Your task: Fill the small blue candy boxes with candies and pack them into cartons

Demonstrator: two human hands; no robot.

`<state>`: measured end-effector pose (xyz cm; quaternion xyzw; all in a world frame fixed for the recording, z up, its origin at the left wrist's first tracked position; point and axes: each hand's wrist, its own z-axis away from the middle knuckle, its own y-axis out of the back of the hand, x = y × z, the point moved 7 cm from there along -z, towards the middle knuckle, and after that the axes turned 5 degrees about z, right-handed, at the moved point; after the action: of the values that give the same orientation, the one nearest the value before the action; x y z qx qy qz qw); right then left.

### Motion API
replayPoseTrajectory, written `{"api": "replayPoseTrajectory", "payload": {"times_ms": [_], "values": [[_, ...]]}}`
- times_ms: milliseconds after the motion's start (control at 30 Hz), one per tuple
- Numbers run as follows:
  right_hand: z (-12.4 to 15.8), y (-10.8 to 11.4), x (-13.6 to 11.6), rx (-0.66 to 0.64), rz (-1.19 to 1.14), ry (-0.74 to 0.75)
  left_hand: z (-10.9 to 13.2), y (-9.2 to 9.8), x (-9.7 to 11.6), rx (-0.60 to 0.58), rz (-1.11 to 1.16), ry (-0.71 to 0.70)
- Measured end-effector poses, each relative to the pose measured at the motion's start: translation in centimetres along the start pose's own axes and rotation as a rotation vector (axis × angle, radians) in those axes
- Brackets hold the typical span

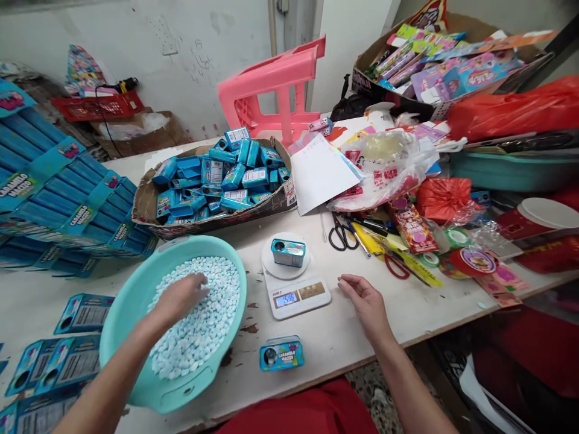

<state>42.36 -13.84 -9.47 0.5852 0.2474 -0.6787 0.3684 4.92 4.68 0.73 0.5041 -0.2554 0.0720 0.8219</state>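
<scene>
My left hand (183, 296) is in the turquoise basin (112, 328), over a heap of small pale blue and white candies (205, 325). Its fingers bend down among the candies and are blurred, so any held candy cannot be made out. My right hand (363, 299) hovers at or rests on the table just right of the white kitchen scale (289, 310), fingers loosely stretched and nothing in them. On the scale's round plate stands a small blue candy box (288, 253); the display is lit. Another blue box (281, 354), with a dark round opening, lies in front of the scale.
Behind the basin, a cardboard tray (212, 224) holds many blue boxes. Stacked blue display packs (58, 181) rise at left, with flat blue cartons (84, 313) below. Scissors (342, 232), pens, plastic bags and a red cup (520, 223) crowd the right. A pink stool (271, 78) stands behind.
</scene>
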Motion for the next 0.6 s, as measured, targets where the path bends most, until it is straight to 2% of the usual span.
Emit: {"api": "replayPoseTrajectory", "payload": {"times_ms": [67, 167, 267, 367, 433, 500, 600], "values": [[0.2, 0.0, 0.1, 0.001, 0.001, -0.005, 1.6, -2.3, -2.1, -0.132, -0.020, -0.026], [0.4, -0.5, -0.1, -0.019, -0.002, 0.004, 3.3, -3.6, -2.5, -0.224, 0.056, -0.055], [0.7, -0.8, -0.5, -0.027, -0.004, 0.018, 3.8, -2.5, -2.8, -0.226, 0.339, 0.058], [0.9, -0.7, -0.7, -0.027, -0.004, 0.027, 3.7, -0.8, -3.9, -0.109, 0.665, 0.140], [1.0, -0.6, -0.5, -0.022, -0.001, 0.021, 3.7, -0.5, -4.9, -0.055, 0.761, 0.167], [1.1, -0.4, -0.3, -0.018, 0.002, 0.010, 3.6, -0.9, -5.7, -0.049, 0.670, 0.174], [1.2, -0.6, 0.0, -0.029, 0.001, 0.003, 3.1, -0.9, -5.8, -0.009, 0.315, 0.124]]}}
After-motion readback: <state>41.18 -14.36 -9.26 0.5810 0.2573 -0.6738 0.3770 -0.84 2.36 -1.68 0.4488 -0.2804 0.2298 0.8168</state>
